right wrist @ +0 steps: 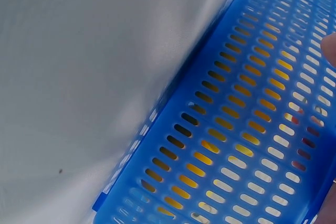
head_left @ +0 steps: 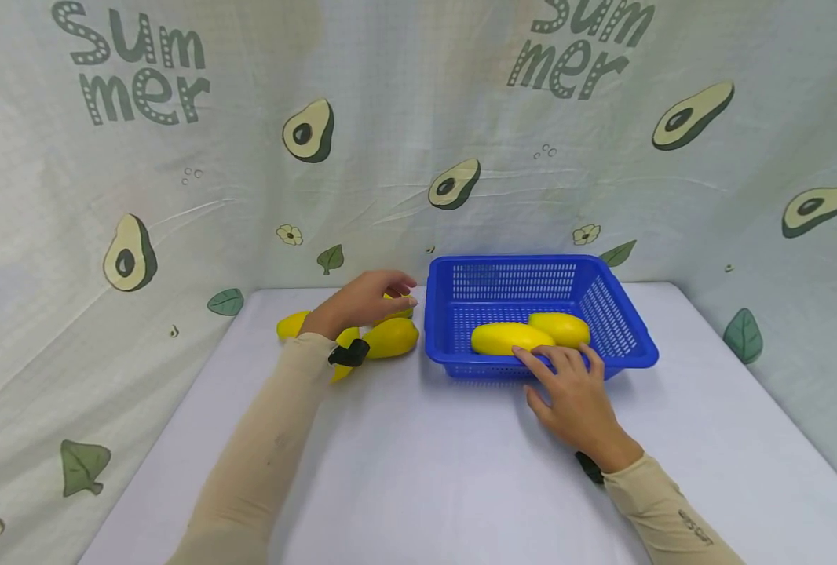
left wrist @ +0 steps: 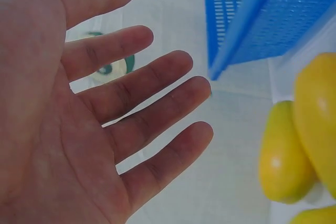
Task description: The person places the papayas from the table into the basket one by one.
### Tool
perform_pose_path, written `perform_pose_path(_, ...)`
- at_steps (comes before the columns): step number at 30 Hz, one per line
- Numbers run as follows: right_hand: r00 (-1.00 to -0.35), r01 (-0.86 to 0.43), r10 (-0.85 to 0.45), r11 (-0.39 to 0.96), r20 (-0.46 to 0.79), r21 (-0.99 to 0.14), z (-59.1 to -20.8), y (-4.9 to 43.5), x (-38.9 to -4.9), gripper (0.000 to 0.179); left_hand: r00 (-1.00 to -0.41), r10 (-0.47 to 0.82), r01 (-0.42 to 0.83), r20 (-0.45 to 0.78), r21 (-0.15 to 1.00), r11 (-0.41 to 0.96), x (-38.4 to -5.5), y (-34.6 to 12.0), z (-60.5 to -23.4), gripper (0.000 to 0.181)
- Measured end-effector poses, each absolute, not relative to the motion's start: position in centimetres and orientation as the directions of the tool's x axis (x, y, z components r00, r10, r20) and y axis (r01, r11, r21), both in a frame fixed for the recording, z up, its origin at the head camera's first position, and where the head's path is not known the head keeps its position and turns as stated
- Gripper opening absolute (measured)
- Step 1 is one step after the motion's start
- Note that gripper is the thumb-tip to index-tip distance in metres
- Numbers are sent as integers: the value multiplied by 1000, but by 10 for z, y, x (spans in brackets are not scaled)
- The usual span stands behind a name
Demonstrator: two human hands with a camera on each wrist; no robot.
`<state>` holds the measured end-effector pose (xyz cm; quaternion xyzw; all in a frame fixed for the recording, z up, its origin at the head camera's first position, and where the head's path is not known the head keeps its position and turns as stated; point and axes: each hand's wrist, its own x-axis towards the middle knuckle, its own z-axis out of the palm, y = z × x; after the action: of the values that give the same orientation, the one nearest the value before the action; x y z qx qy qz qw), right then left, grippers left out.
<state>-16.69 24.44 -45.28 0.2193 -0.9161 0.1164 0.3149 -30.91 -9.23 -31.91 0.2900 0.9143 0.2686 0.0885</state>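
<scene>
My left hand [head_left: 369, 300] is over several yellow mangoes [head_left: 392, 337] on the table, left of a blue slotted basket [head_left: 475, 362]. Its fingers are spread and relaxed, with nothing in the palm in the left wrist view; a smaller mango [left wrist: 283, 156] and a larger one lie off to the right there. My right hand [head_left: 575, 392] holds the basket's near rim, fingers over the top and thumb outside. Through the slots of the basket wall [right wrist: 220, 108], yellow shows in the right wrist view. Inside the basket lie a long mango [head_left: 506, 337] and a shorter one [head_left: 561, 328].
White cloth [head_left: 418, 471] covers the table. A pale curtain [head_left: 383, 220] printed with avocados and leaves hangs behind and along both sides, close to the basket's far edge. My left forearm partly covers the mangoes on the table.
</scene>
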Motion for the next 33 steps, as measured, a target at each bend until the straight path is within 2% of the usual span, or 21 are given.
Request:
perform_pose_path(6, -719, -470, -326, 879, 614, -83, -454, 244, -165, 69, -853, 522, 419, 1, 597, 684, -295, -114, -344, 40)
perform_pose_path(13, -723, -470, -324, 878, 610, -90, -453, 244, -165, 68, -890, 449, 389, 80, 647, 656, -282, -135, -361, 40)
perform_pose_path(27, -714, -477, -334, 876, 615, -79, -453, 243, -168, 68, -932, 287, 361, 220, 595, 718, -265, -159, -383, 32)
perform_pose_path(33, -715, -471, -329, 878, 617, -79, -452, 243, -167, 68, -931, 250, 362, 267, 582, 728, -262, -164, -391, 31)
